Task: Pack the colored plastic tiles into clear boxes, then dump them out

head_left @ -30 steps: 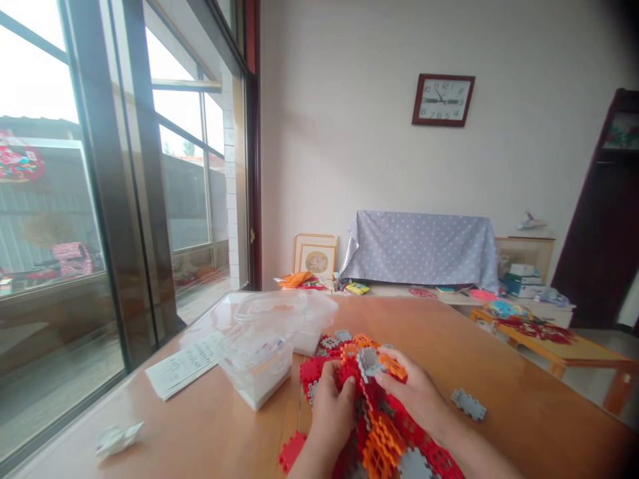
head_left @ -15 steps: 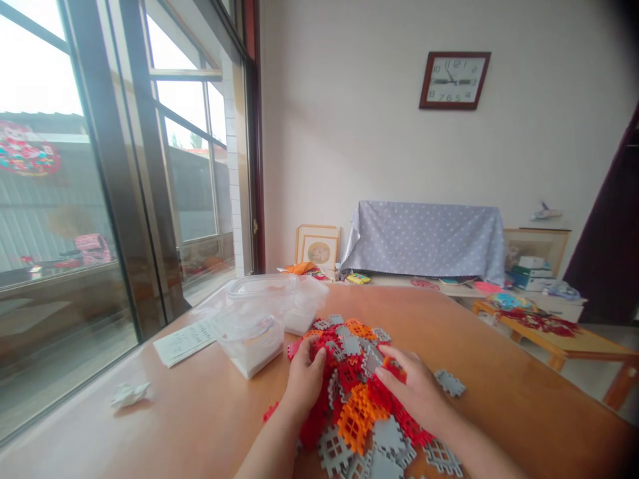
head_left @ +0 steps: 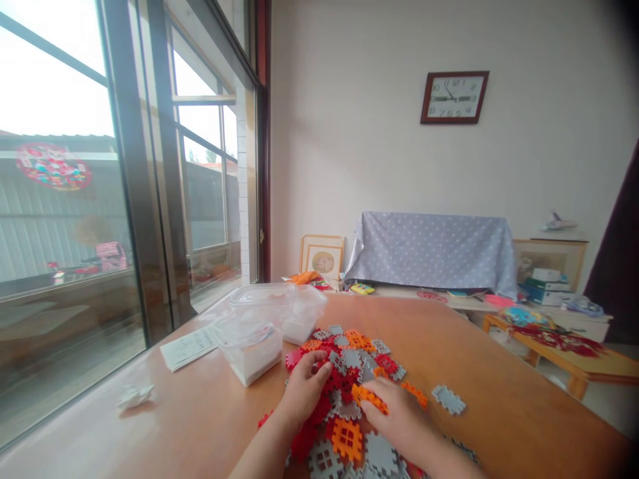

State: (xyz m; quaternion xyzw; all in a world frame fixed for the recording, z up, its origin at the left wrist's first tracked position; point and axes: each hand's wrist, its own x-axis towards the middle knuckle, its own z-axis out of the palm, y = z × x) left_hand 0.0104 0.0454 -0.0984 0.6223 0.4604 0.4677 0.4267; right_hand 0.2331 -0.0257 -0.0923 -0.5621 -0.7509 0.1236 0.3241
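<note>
A heap of red, grey and orange plastic interlocking tiles (head_left: 347, 436), some solid and some with window-like openings, lies on the table before me. My left hand (head_left: 305, 384) is at the heap's left side, thumb and index finger apart, next to red tiles (head_left: 294, 359); its other fingertips are partly hidden. My right hand (head_left: 394, 407) is closed on an orange tile (head_left: 369, 398), which sticks out on its left side. Beyond its knuckles lies another orange tile (head_left: 415, 394). A lone grey tile (head_left: 449, 400) sits to the right.
Clear plastic tubs (head_left: 252, 356) stand left of the heap on the brown table (head_left: 200, 426). Printed paper (head_left: 187, 347) and a crumpled tissue (head_left: 136, 396) lie farther left. A window runs along the left. Behind are a cloth-covered object (head_left: 434, 253) and a low wooden bench (head_left: 584, 356).
My right hand has drawn toward me and turned palm down, with an orange tile now in its fingers. My left hand has barely moved. The view has tilted up slightly.
</note>
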